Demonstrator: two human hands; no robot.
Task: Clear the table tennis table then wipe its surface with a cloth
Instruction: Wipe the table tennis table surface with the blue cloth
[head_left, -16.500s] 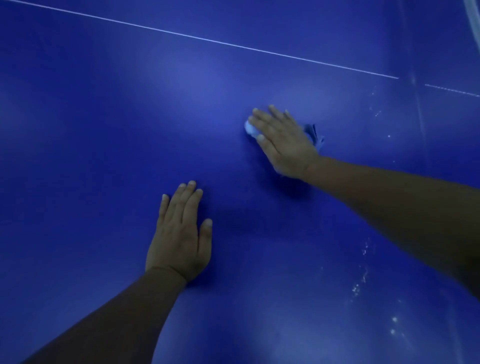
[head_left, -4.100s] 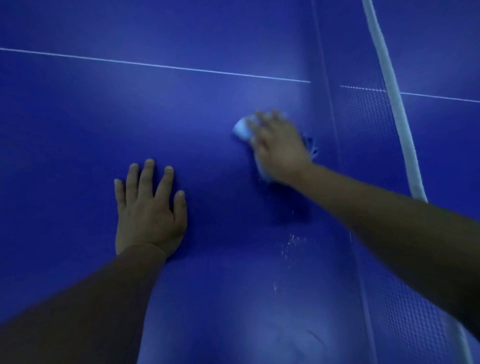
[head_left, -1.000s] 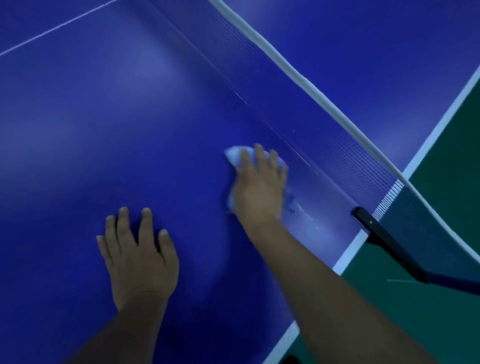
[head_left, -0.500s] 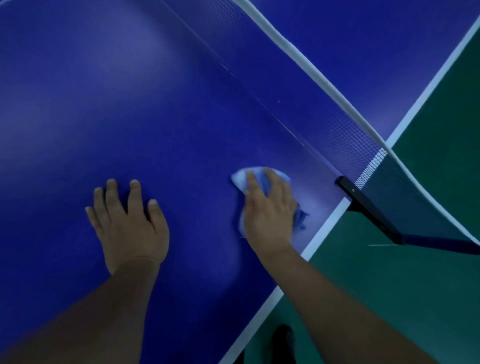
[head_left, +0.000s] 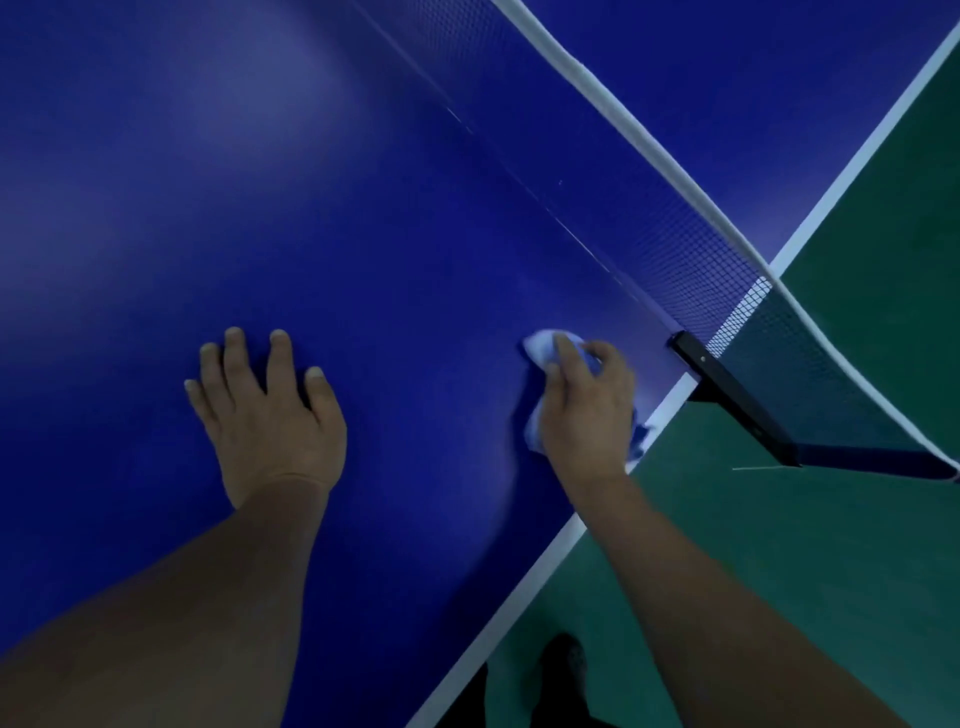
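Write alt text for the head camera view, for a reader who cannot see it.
A person's right hand grips a crumpled pale cloth on a blue table tennis table, near its white side edge and the net. The left hand rests flat on the table. Green floor lies beyond the edge.

Dim, blue-tinted pic; soft glare upper left on table (head_left: 291, 78); wide-angle bend at edges; slight blur.
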